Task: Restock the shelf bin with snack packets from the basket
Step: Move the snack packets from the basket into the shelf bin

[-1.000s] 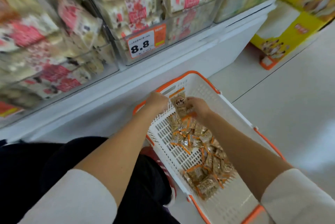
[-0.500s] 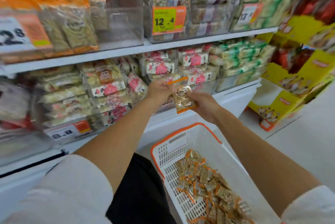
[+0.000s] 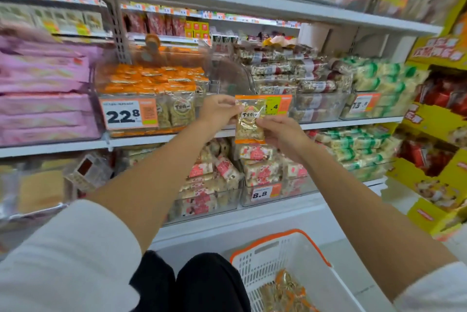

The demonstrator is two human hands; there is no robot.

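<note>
Both hands hold one orange-edged snack packet (image 3: 249,122) upright in front of the middle shelf. My left hand (image 3: 217,109) pinches its upper left edge and my right hand (image 3: 283,132) pinches its right side. To the left stands the clear shelf bin (image 3: 149,99) with matching orange packets and a 22.8 price tag. The white basket (image 3: 270,251) with orange rim sits at the bottom, on the floor, with several more packets (image 3: 285,291) inside.
Pink packs (image 3: 45,94) fill the bin at the left. Bins of nut bars (image 3: 290,76) and green-wrapped snacks (image 3: 379,79) stand to the right. Red-and-white packets (image 3: 227,167) fill the lower shelf. A yellow display stand (image 3: 437,134) is at the far right.
Both hands lifted one packet out of the basket and raised it to the middle shelf. My view tilted up from the basket to the shelves.
</note>
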